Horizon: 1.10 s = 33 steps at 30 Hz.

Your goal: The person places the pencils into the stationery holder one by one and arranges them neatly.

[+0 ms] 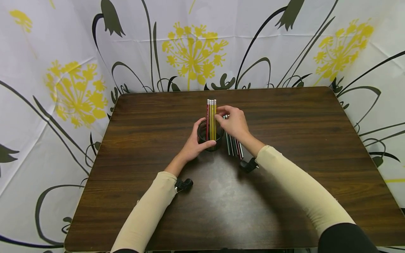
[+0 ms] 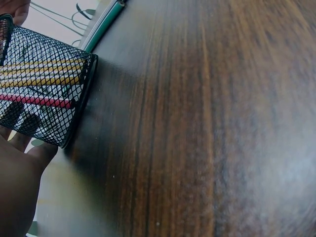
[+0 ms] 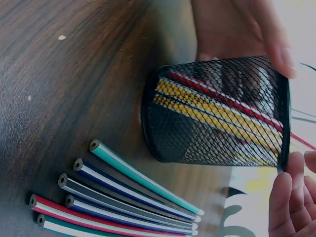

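Observation:
My left hand [image 1: 192, 144] grips a black wire-mesh pencil cup [image 3: 217, 133] from its left side, thumb along the near rim. A red pencil [image 1: 207, 121] and yellow pencils [image 1: 215, 123] stand in the cup, with their eraser ends rising above the rim. The right hand [image 1: 235, 121] is at the upper right of the cup, its thumb and index tips right at the rightmost yellow pencil. I cannot tell whether they pinch it. Below that hand, several striped pencils [image 3: 143, 168] in green, navy, black and red lie side by side on the table, partly hidden by it.
The brown wood-grain table [image 1: 152, 140] has its back edge close to a white cloth [image 1: 133, 45] printed with flowers. A small black wrist camera [image 1: 248, 165] sits by the near ends of the loose pencils; another wrist camera [image 1: 184, 184] is at the left sleeve.

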Each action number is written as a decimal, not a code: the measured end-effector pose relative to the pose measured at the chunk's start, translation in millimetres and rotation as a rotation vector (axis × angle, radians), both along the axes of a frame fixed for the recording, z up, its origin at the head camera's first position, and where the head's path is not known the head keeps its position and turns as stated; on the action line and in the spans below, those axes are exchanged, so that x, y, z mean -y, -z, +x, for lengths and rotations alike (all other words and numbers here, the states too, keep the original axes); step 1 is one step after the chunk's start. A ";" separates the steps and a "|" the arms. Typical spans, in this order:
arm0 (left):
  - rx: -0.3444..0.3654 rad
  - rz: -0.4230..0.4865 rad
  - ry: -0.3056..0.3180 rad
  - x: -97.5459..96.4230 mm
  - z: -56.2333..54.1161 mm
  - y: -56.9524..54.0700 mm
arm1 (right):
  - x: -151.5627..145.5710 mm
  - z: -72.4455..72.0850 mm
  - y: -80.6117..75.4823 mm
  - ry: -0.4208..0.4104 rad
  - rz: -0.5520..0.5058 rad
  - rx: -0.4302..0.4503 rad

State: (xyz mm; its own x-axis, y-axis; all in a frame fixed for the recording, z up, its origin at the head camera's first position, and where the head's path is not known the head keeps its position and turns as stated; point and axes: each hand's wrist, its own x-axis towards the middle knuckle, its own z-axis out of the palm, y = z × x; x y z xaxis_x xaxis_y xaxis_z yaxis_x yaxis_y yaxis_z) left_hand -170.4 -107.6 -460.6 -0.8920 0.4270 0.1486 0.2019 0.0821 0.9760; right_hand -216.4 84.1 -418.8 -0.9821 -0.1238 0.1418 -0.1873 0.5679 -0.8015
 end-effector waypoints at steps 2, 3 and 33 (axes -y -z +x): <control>-0.005 0.002 -0.001 -0.3 -0.5 -0.2 | -5.4 -1.3 -1.2 0.001 -0.071 0.025; -0.009 0.001 -0.004 -0.6 -0.8 -0.4 | -8.8 -2.6 -1.0 0.008 -0.095 0.033; -0.008 -0.063 -0.028 -0.6 2.8 -5.0 | -65.7 -12.8 60.4 0.112 0.255 0.337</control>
